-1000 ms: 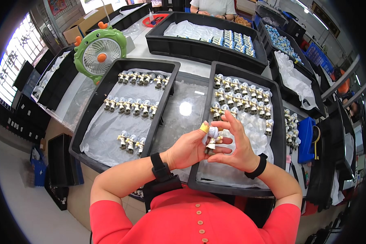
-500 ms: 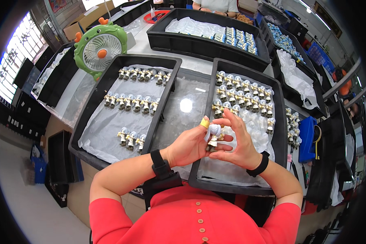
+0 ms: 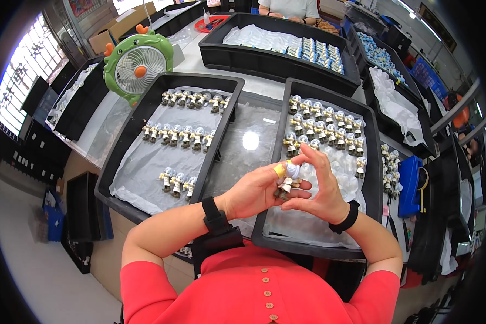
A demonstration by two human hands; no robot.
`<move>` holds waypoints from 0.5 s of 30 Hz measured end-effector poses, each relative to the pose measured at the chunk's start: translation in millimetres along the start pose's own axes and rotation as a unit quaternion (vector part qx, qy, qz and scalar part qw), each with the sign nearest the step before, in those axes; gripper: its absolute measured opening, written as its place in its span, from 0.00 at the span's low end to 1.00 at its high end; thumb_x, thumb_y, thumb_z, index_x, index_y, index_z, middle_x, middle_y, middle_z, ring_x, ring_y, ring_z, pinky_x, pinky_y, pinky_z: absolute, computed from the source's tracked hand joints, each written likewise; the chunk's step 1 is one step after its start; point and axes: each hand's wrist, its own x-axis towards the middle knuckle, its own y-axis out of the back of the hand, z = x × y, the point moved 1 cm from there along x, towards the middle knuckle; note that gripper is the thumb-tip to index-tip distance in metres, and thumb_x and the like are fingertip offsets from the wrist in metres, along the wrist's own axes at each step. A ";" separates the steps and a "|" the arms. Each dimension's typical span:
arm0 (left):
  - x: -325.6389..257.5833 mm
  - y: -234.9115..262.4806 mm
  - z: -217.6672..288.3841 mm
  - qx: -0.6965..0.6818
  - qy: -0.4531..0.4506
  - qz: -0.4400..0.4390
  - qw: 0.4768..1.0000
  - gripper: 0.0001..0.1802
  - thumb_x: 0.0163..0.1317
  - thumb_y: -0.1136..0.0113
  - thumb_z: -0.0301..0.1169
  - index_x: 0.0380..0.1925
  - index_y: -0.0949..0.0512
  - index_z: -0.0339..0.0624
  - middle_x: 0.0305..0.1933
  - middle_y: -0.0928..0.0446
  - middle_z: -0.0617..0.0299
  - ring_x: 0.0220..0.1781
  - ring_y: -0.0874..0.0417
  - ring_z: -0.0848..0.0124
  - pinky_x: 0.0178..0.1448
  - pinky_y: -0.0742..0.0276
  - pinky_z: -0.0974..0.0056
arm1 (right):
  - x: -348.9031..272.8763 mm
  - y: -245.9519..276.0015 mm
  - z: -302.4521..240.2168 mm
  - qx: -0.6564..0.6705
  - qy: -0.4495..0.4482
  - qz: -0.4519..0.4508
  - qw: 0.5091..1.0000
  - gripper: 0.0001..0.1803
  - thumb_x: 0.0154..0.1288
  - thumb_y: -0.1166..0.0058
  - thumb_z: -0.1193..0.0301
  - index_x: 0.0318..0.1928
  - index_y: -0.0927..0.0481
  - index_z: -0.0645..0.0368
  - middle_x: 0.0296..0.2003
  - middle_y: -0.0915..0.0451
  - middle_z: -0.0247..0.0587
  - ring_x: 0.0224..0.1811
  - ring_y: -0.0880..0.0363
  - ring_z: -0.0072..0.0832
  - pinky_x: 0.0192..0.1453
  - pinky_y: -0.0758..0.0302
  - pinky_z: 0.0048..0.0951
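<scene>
A small figurine (image 3: 290,176) with pale lavender hair, white-and-gold clothes and dark feet is held over the near left part of the right tray (image 3: 370,200). My left hand (image 3: 254,191) is closed on it, and its thumb, wearing a yellow finger cot (image 3: 279,170), presses by the head. My right hand (image 3: 325,189) curves round the same figurine, index fingertip at the head and thumb by the feet. Similar figurines (image 3: 329,127) stand in rows on white sheeting in the right tray. The left tray (image 3: 107,167) has three spaced rows of figurines (image 3: 176,136).
A green cartoon-shaped fan (image 3: 139,67) stands beyond the left tray. At the back is a long black tray (image 3: 243,56) of blue-and-white pieces, with a person (image 3: 291,8) behind it. A blue bin (image 3: 410,183) and more figurines (image 3: 390,170) sit at the right.
The figurine has tilted slightly between my fingers, and my left thumb has shifted onto the side of its head. The whole view has moved a little; the trays look the same.
</scene>
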 end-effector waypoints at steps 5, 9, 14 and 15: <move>-0.3 2.2 0.8 -0.069 0.001 0.007 0.998 0.25 0.72 0.70 0.43 0.62 0.40 0.40 0.56 0.29 0.46 0.55 0.23 0.56 0.56 0.26 0.56 | 1.6 3.6 -3.7 -0.025 0.064 0.051 0.996 0.43 0.36 0.24 0.64 0.56 0.31 0.56 0.51 0.28 0.42 0.58 0.34 0.42 0.63 0.38 0.44; -0.4 2.9 0.7 -0.081 -0.013 0.008 0.997 0.25 0.72 0.71 0.41 0.61 0.38 0.39 0.53 0.28 0.49 0.53 0.22 0.57 0.56 0.26 0.55 | 2.1 2.5 -4.3 -0.022 0.062 0.040 0.997 0.34 0.38 0.26 0.68 0.50 0.26 0.53 0.50 0.28 0.39 0.58 0.34 0.43 0.62 0.36 0.44; -1.4 8.8 -1.3 -0.089 -0.026 -0.010 0.996 0.25 0.71 0.71 0.40 0.61 0.38 0.39 0.52 0.27 0.55 0.53 0.23 0.59 0.56 0.26 0.56 | -1.3 -2.5 -8.0 -0.036 0.093 0.039 0.994 0.24 0.40 0.28 0.71 0.42 0.21 0.47 0.50 0.28 0.35 0.57 0.34 0.41 0.59 0.35 0.42; -0.9 11.4 -3.2 -0.102 -0.032 -0.008 0.994 0.25 0.71 0.71 0.40 0.61 0.37 0.39 0.51 0.27 0.55 0.53 0.23 0.60 0.56 0.26 0.57 | -1.8 -2.5 -8.9 -0.043 0.107 0.037 0.993 0.21 0.41 0.28 0.71 0.40 0.20 0.46 0.50 0.28 0.34 0.57 0.34 0.41 0.59 0.35 0.41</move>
